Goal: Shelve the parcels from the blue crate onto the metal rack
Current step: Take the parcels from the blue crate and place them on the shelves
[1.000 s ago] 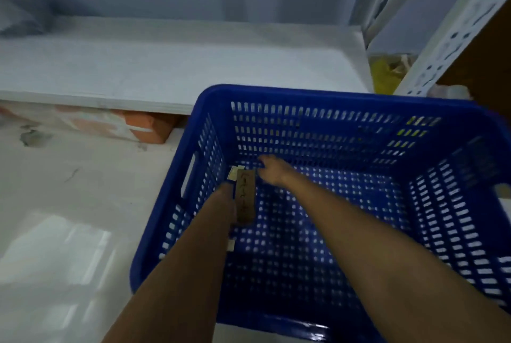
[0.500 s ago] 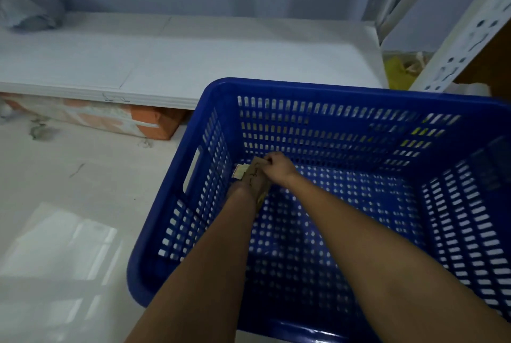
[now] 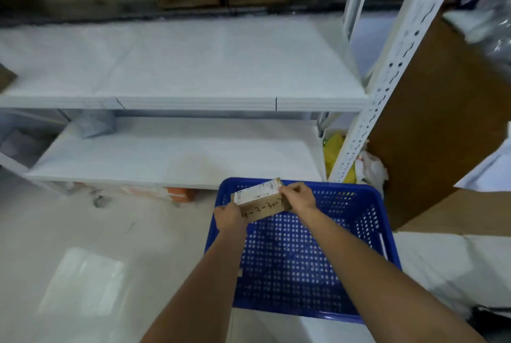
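A small brown cardboard parcel (image 3: 262,200) with a white label and handwritten numbers hangs above the far rim of the blue crate (image 3: 384,235). My left hand (image 3: 231,217) grips its near left end. My right hand (image 3: 298,196) holds its far right end. The crate stands on the floor and nothing else shows inside it. Beyond it stands the white metal rack, with a lower shelf (image 3: 177,154) and a middle shelf (image 3: 179,66).
A grey bag (image 3: 96,125) lies at the back left of the lower shelf. The rack's perforated upright (image 3: 387,77) rises right of the crate, with yellow and white bags (image 3: 336,154) behind it. A large brown carton (image 3: 442,110) stands at right. Brown boxes fill the top.
Both hands have lifted the parcel from the crate's bottom up to its far rim. The camera has risen, so the rack's upper shelves now show.
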The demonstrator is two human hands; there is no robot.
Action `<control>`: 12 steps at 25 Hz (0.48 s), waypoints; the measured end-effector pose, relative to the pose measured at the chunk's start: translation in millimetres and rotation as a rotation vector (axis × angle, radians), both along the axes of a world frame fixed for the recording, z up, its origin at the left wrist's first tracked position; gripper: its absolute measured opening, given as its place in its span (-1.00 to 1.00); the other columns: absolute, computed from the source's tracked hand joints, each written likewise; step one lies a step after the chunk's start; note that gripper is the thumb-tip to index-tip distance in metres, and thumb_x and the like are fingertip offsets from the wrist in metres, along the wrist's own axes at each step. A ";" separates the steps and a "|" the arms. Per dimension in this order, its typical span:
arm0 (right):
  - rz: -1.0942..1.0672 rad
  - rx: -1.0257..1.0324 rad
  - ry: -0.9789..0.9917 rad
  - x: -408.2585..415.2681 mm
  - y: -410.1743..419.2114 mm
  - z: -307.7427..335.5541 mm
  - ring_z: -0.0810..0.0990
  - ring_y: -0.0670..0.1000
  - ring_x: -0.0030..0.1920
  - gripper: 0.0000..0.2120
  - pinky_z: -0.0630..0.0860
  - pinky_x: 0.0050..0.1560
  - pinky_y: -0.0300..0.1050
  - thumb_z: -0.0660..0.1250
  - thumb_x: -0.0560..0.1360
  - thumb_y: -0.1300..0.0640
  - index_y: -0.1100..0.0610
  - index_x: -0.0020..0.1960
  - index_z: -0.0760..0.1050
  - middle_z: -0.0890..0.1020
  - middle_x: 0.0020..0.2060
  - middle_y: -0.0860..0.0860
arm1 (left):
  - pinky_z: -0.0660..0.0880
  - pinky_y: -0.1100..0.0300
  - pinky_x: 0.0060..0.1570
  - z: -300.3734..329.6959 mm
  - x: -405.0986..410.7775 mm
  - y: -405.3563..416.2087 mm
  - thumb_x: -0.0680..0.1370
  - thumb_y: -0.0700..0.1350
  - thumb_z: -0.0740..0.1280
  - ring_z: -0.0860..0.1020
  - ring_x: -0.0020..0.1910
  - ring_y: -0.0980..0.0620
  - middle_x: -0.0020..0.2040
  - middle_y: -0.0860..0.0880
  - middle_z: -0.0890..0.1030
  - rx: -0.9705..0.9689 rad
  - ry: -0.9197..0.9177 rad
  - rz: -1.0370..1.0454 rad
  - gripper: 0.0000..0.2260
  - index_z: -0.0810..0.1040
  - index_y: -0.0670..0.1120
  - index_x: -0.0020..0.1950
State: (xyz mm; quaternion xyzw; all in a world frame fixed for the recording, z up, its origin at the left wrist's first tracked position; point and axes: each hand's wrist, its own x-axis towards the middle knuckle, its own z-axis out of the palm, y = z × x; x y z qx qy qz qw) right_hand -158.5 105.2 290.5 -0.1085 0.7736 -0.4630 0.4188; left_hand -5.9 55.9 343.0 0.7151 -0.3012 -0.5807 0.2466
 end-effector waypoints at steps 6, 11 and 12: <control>-0.143 -0.235 -0.257 4.2 25.9 264.9 0.57 0.13 -0.02 -0.89 0.61 -0.12 0.00 0.45 0.44 0.19 0.12 -0.08 0.54 0.59 -0.01 0.17 | 0.60 -0.04 -0.11 246.2 16.6 -7.3 0.54 -0.29 0.26 0.50 0.06 -0.18 0.11 -0.21 0.50 -0.061 0.230 0.003 -0.87 0.49 -0.18 0.07; -0.106 -0.349 -0.244 2.0 34.6 433.6 0.58 0.14 -0.04 -0.88 0.62 -0.10 0.00 0.44 0.45 0.23 0.12 -0.09 0.51 0.61 -0.05 0.17 | 0.57 -0.11 -0.06 405.7 26.6 -7.8 0.49 -0.34 0.32 0.52 0.04 -0.17 0.00 -0.17 0.53 -0.082 0.387 -0.051 -0.91 0.50 -0.17 -0.08; -0.091 -0.368 -0.236 0.3 34.3 457.2 0.57 0.14 -0.05 -0.88 0.61 -0.05 0.03 0.44 0.45 0.23 0.12 -0.09 0.51 0.60 -0.06 0.17 | 0.57 -0.12 -0.03 427.9 27.1 -7.3 0.49 -0.34 0.31 0.53 0.06 -0.17 -0.01 -0.16 0.54 -0.096 0.410 -0.077 -0.91 0.50 -0.18 -0.05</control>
